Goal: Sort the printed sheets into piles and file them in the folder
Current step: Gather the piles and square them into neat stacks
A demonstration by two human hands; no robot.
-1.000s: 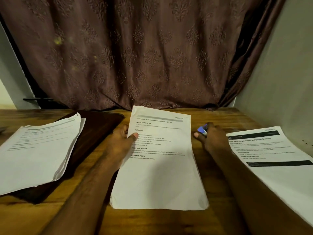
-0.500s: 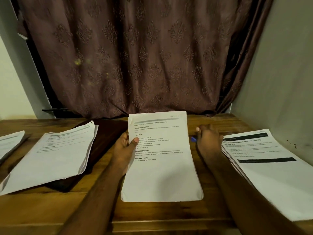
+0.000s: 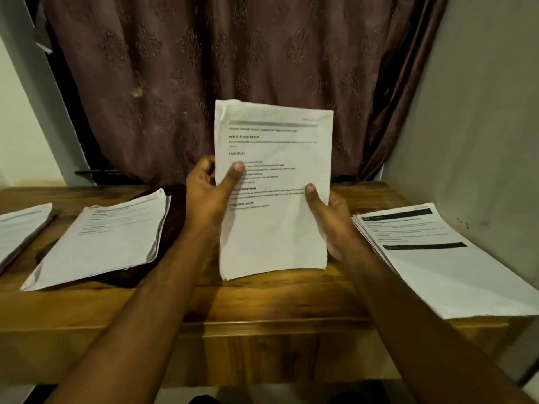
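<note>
I hold a stack of printed sheets [image 3: 274, 223] upright above the middle of the wooden table [image 3: 262, 304]. My left hand [image 3: 210, 196] grips its left edge, thumb on the printed face. My right hand [image 3: 329, 217] grips its right edge lower down. A pile of sheets [image 3: 108, 240] lies on a dark brown folder [image 3: 175, 217] at the left. Another pile [image 3: 20, 228] sits at the far left edge. A pile with black header bars [image 3: 431, 258] lies at the right.
A brown patterned curtain [image 3: 233, 68] hangs behind the table. A grey wall [image 3: 481, 126] closes in the right side. The table's front edge runs across the lower middle of the view.
The stack was lying tilted on the table held by my left hand alone; now both hands hold it raised upright. My right hand left the small blue object, which is out of sight.
</note>
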